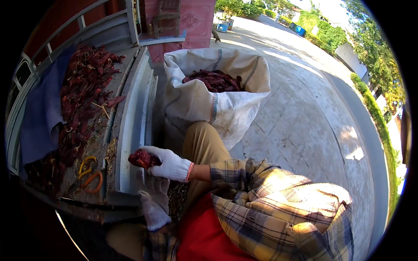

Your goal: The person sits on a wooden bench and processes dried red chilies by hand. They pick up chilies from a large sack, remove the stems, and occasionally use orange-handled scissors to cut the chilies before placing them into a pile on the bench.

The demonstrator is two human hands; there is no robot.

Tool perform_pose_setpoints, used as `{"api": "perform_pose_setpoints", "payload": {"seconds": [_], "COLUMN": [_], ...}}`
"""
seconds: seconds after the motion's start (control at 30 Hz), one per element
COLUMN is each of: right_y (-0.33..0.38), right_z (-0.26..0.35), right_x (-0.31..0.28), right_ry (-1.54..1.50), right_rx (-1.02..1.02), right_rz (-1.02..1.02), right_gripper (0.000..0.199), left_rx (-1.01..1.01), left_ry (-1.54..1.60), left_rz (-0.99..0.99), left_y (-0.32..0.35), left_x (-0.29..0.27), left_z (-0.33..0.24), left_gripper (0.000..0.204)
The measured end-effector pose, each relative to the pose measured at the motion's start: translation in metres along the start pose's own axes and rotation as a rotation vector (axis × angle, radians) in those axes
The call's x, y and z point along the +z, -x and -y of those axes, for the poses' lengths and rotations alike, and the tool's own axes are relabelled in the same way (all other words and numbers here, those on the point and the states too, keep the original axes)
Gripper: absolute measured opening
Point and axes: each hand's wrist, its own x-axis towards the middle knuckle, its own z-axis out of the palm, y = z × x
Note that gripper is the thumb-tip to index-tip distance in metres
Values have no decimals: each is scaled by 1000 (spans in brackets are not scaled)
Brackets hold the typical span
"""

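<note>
My right hand [170, 165], in a white knitted glove, is closed around dried red chili peppers [143, 159] above the edge of the metal bed. Just below it, my left hand [153, 204], gloved too, has its fingers stretched out and holds nothing I can see. A long pile of dried chili peppers [82, 82] lies on the bed at the left. Beyond my knee stands a large white woven sack [230, 111], its mouth wide, with more dark red chilies [213, 81] inside.
A blue cloth [41, 117] lies beside the pile, along the grey side rail [21, 69]. Near the bed's close end are a yellow loop [87, 164] and an orange loop [92, 182], like handles. A wooden chair [167, 19] stands by the pink wall [196, 26].
</note>
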Motion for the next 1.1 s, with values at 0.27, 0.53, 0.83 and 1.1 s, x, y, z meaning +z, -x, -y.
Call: {"api": "perform_pose_setpoints", "payload": {"seconds": [0.27,0.53,0.83,1.1], "right_y": [-66,-138,-271,-280], "right_z": [60,39,14,21], "right_x": [-238,-240,-50,-19], "right_ry": [828,1228,1118,1089], "right_rx": [-251,-176,-363,-258], "right_rz": [-785,-463,-44,-4], "right_gripper": [63,50,45,33], "left_rx": [-93,-129,-244,-261], "left_ry": [40,60,-44,-128], "left_rz": [7,-34,-81,-77], "left_y": [-3,1,3,6], "left_x": [11,-6,-1,-20], "left_z": [-6,-10,-25,-16], "left_gripper": [83,76,75,72]}}
